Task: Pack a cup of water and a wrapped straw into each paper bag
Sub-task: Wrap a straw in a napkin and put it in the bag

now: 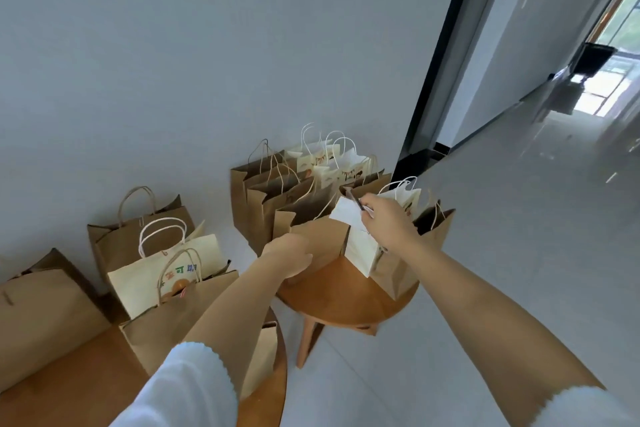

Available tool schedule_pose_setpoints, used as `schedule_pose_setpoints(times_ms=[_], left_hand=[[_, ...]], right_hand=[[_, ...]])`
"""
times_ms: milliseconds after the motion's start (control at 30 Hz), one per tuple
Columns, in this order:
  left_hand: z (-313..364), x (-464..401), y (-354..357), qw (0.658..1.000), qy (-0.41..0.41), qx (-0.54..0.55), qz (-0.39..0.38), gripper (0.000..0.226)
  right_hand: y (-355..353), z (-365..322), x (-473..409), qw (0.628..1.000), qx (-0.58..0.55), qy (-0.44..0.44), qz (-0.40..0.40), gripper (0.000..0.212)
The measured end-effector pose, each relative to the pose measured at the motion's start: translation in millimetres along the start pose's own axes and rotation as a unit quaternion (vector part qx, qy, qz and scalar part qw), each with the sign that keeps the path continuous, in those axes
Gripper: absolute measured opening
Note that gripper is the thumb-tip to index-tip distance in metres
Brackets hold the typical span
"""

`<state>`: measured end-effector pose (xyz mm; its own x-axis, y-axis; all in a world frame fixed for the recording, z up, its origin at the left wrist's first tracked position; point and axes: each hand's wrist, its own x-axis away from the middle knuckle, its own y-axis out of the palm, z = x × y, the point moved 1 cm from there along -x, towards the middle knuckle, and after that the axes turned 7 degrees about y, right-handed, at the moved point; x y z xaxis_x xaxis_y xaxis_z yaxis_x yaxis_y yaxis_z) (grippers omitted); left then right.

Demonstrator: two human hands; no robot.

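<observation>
Both arms reach out over a round wooden stool (346,298), which carries paper bags at centre frame. The left hand (291,255) grips the near top edge of a brown paper bag (322,239) on the stool, fingers curled over the rim, likely to steady it or hold its mouth open. The right hand (384,218), at 2 o'clock from the left, pinches a thin dark item with a bit of white wrapper, probably the wrapped straw (360,205), over the mouth of a cream paper bag (360,250) standing just beside the brown one; held high and tip-first, it looks ready to drop in.

No cup of water is visible; I cannot tell whether one already sits inside either bag.

At 12 o'clock from the stool, a cluster of brown and cream bags (304,184) stands on the floor against the grey wall (207,45), handles up. At 9 o'clock another group (156,263) stands on or beside a wooden table (62,392); whether those are packed is unclear. A glossy tiled corridor (519,184) runs off at 2 o'clock.

Judgement: straw-insertion step, bag count unknown.
</observation>
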<state>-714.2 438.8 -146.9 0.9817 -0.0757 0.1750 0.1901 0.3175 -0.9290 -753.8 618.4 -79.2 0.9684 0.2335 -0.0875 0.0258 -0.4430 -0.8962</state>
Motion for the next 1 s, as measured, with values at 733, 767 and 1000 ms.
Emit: schedule_pose_setpoints(times_ms=[733, 767, 1000], left_hand=[[-18, -185, 5, 0.973, -0.222, 0.058, 0.034, 0.034], [-20, -188, 7, 0.973, -0.224, 0.057, 0.031, 0.037], [-39, -207, 15, 0.974, -0.221, 0.047, 0.012, 0.075]], right_hand=[[66, 46, -248, 0.958, -0.094, -0.195, -0.187, 0.027], [70, 48, -251, 0.956, -0.095, -0.201, -0.192, 0.027], [71, 66, -275, 0.96, -0.213, -0.152, -0.096, 0.023]])
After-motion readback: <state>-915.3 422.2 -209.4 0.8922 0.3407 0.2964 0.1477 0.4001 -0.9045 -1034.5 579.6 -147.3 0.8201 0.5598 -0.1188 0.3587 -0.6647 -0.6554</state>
